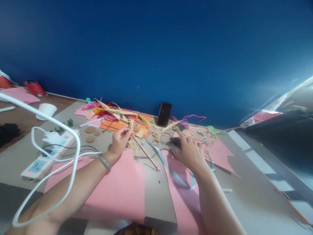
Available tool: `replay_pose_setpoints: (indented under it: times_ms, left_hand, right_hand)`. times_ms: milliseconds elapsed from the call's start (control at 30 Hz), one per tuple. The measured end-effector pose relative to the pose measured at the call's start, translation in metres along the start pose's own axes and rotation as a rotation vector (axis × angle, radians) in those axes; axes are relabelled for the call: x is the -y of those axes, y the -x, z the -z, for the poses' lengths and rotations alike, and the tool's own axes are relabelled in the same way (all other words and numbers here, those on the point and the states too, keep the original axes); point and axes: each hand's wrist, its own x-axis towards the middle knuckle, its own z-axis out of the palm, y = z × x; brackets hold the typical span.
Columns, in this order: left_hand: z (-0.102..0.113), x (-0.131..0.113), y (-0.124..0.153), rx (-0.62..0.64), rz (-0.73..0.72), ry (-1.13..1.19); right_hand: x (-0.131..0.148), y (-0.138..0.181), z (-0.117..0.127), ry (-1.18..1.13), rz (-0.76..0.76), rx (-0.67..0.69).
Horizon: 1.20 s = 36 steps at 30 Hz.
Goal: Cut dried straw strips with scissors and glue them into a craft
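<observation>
My left hand (120, 138) is stretched out over the table, its fingers pinched on a thin wooden stick (145, 152) near a pile of straw strips (137, 125). A grey bangle circles that wrist. My right hand (189, 151) lies knuckles up on a pink paper sheet (181, 199), fingers curled over a small dark object (174, 141) that I cannot make out. A light blue ribbon (171, 169) runs under this hand.
A black phone (164, 114) leans on the blue wall. Orange paper (114, 124), pipe cleaners (193, 117) and cork discs (90, 130) litter the far side. A white power strip (46, 156) with a looping white cable (73, 163) lies left, near a white cup (46, 110).
</observation>
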Motion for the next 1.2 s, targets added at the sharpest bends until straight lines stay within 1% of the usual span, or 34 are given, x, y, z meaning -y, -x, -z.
replay_pose_setpoints:
  times_ms: [67, 100, 200, 267, 333, 400, 433, 567, 633, 700, 800, 933, 1100, 1200]
  left_hand:
    - [-0.002, -0.001, 0.008, 0.066, -0.088, -0.072]
    - [-0.002, -0.003, 0.012, 0.113, -0.156, -0.127]
    - [-0.005, -0.010, 0.023, 0.246, -0.332, -0.276]
    - [-0.006, -0.014, 0.029, 0.344, -0.405, -0.328]
    - [-0.007, -0.017, 0.034, 0.411, -0.495, -0.359]
    - [-0.007, -0.019, 0.039, 0.470, -0.603, -0.389]
    - [-0.007, -0.021, 0.042, 0.502, -0.662, -0.407]
    - [-0.007, -0.032, 0.055, 0.621, -0.894, -0.480]
    - [-0.007, -0.038, 0.058, 0.637, -0.994, -0.520]
    - [-0.008, -0.041, 0.059, 0.629, -1.068, -0.546]
    - [-0.009, -0.041, 0.057, 0.625, -1.125, -0.558]
    - [-0.010, -0.037, 0.056, 0.656, -1.144, -0.554]
    - [-0.009, -0.033, 0.055, 0.704, -1.172, -0.585]
    - [-0.010, -0.031, 0.054, 0.716, -1.171, -0.602]
  right_hand:
    - [0.010, 0.005, 0.007, -0.096, 0.123, -0.052]
    - [0.015, 0.006, 0.010, -0.141, 0.188, -0.048]
    - [0.029, 0.006, 0.016, -0.190, 0.345, 0.053]
    - [0.036, -0.001, 0.015, -0.160, 0.391, 0.128]
    - [0.041, -0.012, 0.010, -0.144, 0.383, 0.187]
    - [0.043, -0.027, 0.000, -0.200, 0.361, 0.222]
    - [0.044, -0.035, -0.005, -0.257, 0.367, 0.212]
    - [0.049, -0.060, -0.028, -0.536, 0.504, 0.140]
    - [0.056, -0.068, -0.035, -0.623, 0.568, 0.092]
    - [0.066, -0.073, -0.039, -0.671, 0.631, 0.039]
    - [0.084, -0.079, -0.043, -0.654, 0.736, -0.022]
    - [0.113, -0.087, -0.049, -0.594, 0.842, -0.022]
    - [0.153, -0.102, -0.058, -0.587, 0.885, -0.031]
    - [0.172, -0.109, -0.059, -0.603, 0.913, -0.051]
